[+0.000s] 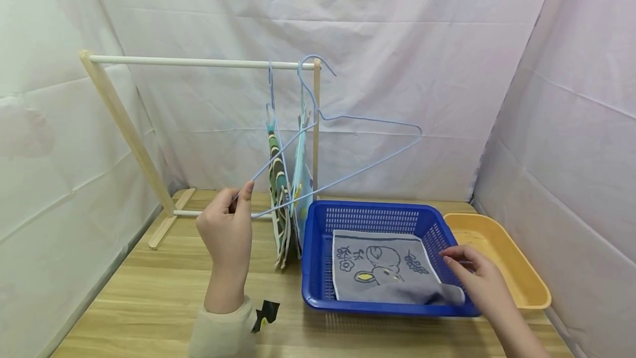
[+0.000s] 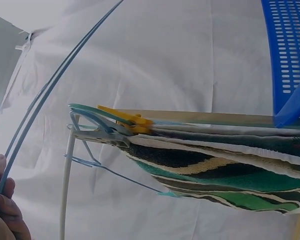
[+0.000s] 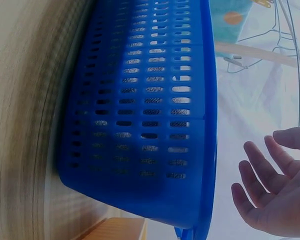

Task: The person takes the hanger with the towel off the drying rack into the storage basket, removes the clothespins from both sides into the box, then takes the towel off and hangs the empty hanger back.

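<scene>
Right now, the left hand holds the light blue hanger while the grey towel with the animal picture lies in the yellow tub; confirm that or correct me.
The towel's place is wrong: the head view shows the grey towel lying in the blue basket. The left hand does hold the light blue hanger.

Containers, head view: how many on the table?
2: the blue basket, right of center; the yellow tray, to its right, partly behind it. Others could be hidden.

A cloth [image 1: 380, 261] lies in the basket [image 1: 309, 269]; the rack [image 1: 199, 62] stands behind, leftward, the tray [image 1: 519, 272] right.
</scene>
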Available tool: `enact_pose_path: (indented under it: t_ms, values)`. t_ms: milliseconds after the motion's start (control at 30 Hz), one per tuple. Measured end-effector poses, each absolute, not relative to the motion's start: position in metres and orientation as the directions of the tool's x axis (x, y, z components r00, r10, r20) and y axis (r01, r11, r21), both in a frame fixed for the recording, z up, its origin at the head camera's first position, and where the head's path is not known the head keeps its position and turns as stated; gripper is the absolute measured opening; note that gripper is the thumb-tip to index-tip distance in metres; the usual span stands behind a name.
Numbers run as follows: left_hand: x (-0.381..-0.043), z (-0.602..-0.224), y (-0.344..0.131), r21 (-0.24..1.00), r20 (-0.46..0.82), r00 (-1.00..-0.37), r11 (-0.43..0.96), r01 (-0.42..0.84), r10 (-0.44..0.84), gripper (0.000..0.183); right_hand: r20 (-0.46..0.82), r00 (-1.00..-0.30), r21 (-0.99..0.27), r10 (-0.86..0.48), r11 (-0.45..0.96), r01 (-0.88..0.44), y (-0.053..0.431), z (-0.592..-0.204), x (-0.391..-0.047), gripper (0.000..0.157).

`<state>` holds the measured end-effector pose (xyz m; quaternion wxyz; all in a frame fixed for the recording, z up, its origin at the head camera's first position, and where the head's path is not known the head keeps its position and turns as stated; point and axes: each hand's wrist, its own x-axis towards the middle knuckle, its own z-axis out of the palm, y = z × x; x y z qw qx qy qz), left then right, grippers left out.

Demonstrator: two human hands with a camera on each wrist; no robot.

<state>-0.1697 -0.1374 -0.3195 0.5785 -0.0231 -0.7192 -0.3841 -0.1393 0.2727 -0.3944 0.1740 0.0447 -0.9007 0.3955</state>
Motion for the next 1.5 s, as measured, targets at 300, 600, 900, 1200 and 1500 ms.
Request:
enact_pose_path:
  t_ms: [300, 600, 900, 1200, 1500]
  values:
    - [-0.162, -0.316, -0.143, 0.493, 0.868, -0.340, 0.718, 0.492, -0.362, 0.024, 0.343, -0.938, -0.695, 0.039, 0.682, -0.226, 0.266, -0.390, -0.136, 0.012]
    - [-0.145, -0.311, -0.150, 0.511, 0.857, -0.351, 0.709, 0.486, -0.378, 0.019, 0.361, -0.932, -0.685, 0.018, 0.684, -0.252, 0.259, -0.381, -0.137, 0.013]
    - [-0.130, -0.309, -0.168, 0.466, 0.884, -0.297, 0.746, 0.476, -0.362, 0.019, 0.366, -0.931, -0.703, 0.013, 0.659, -0.267, 0.249, -0.377, -0.139, 0.011]
    - [-0.118, -0.307, -0.191, 0.543, 0.840, -0.326, 0.688, 0.481, -0.435, 0.016, 0.302, -0.953, -0.718, 0.016, 0.662, -0.216, 0.240, -0.378, -0.144, 0.020]
    - [-0.101, -0.305, -0.215, 0.583, 0.813, -0.288, 0.714, 0.388, -0.507, 0.026, 0.300, -0.954, -0.750, 0.007, 0.620, -0.231, 0.235, -0.376, -0.148, 0.021]
